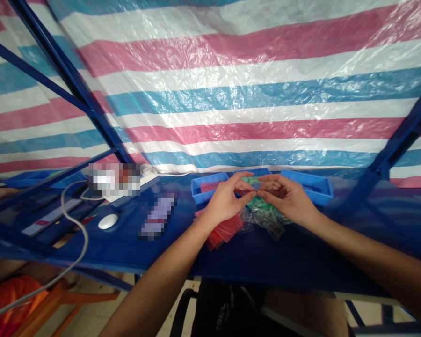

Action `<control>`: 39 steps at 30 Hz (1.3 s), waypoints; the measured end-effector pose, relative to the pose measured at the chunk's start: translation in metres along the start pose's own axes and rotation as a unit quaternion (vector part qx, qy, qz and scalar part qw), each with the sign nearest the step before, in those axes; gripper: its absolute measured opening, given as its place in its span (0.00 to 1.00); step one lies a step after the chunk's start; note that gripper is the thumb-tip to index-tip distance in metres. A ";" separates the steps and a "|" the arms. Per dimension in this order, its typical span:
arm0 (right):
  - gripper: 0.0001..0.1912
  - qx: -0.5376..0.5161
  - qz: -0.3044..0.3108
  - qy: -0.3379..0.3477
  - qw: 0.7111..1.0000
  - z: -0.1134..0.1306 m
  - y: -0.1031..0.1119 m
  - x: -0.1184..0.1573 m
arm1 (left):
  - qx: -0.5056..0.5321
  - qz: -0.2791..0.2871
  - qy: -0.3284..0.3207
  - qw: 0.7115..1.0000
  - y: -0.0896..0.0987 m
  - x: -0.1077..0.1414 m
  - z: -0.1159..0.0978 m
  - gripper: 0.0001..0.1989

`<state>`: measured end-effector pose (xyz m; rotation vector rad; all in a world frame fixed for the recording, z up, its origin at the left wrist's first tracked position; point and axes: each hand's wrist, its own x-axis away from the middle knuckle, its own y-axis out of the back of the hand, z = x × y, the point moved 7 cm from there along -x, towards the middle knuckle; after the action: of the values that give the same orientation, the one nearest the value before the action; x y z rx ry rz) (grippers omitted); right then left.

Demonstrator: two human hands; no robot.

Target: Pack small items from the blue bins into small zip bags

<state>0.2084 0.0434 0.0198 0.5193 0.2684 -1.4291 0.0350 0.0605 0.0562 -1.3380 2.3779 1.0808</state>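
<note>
My left hand (226, 200) and my right hand (290, 197) meet over the blue table, thumbs and fingertips pinched close together. What lies between the fingertips is too small and hidden to name. Right below them is a heap of green pieces (262, 205), with crumpled clear plastic bags (272, 223) on its near side. A fanned stack of red plastic bags (225, 231) lies under my left wrist. Behind the hands are a left blue bin (195, 191) with something red inside, a middle blue bin (258, 172) mostly covered by the hands, and a right blue bin (321, 191).
Left of my arm lie a blurred-out phone (158, 216) and a white oval object (108, 221). A pale cable (85, 241) hangs over the table edge. Blue metal posts (101, 126) frame the striped plastic sheet (252, 89) behind. An orange chair (70, 304) stands lower left.
</note>
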 end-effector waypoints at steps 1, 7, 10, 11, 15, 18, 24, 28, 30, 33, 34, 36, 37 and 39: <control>0.19 -0.010 -0.002 -0.001 1.000 0.000 0.000 0.000 | -0.002 -0.006 -0.003 1.000 0.001 0.000 -0.001 0.23; 0.21 -0.003 0.026 0.002 1.000 0.000 -0.005 0.002 | -0.016 -0.026 -0.018 0.999 0.000 0.000 -0.003 0.21; 0.22 -0.003 0.044 -0.009 0.999 -0.002 -0.009 0.004 | -0.017 -0.026 -0.023 0.999 -0.002 0.000 -0.005 0.20; 0.22 -0.006 0.044 -0.012 0.999 -0.003 -0.010 0.004 | -0.018 -0.025 -0.023 0.999 -0.002 0.000 -0.005 0.20; 0.21 -0.028 0.043 -0.013 0.999 -0.006 -0.010 0.005 | -0.019 -0.017 -0.018 1.000 -0.003 0.000 -0.004 0.23; 0.20 -0.034 0.042 -0.014 0.998 -0.009 -0.011 0.005 | -0.019 -0.008 -0.009 1.000 -0.003 0.000 -0.002 0.22; 0.24 -0.025 0.016 -0.002 1.000 -0.004 -0.010 0.004 | 0.003 0.003 -0.004 1.000 -0.006 0.000 -0.001 0.23; 0.25 -0.015 0.000 0.005 1.000 -0.003 -0.006 0.003 | 0.005 0.012 -0.004 1.000 -0.009 0.000 0.000 0.23; 0.25 -0.007 -0.004 0.007 1.000 -0.004 -0.005 0.003 | -0.001 0.009 -0.009 1.000 -0.009 0.000 -0.001 0.23; 0.26 -0.001 -0.001 0.007 1.000 -0.004 -0.004 0.003 | -0.015 0.002 -0.017 1.000 -0.007 0.000 -0.001 0.22; 0.26 0.002 -0.001 0.006 1.000 -0.003 -0.004 0.003 | -0.018 0.002 -0.016 1.000 -0.007 0.000 0.000 0.22; 0.25 0.006 -0.001 0.002 1.000 -0.003 -0.005 0.003 | -0.018 0.003 -0.009 1.000 -0.007 0.000 0.002 0.21; 0.25 0.008 0.000 0.001 1.000 -0.003 -0.005 0.003 | -0.014 0.004 -0.005 1.000 -0.008 0.000 0.003 0.21; 0.25 0.011 0.003 -0.002 1.000 -0.003 -0.006 0.003 | -0.004 0.007 0.000 1.000 -0.009 0.000 0.004 0.21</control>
<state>0.2035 0.0416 0.0149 0.5348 0.2487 -1.4291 0.0414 0.0608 0.0492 -1.3246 2.3889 1.0968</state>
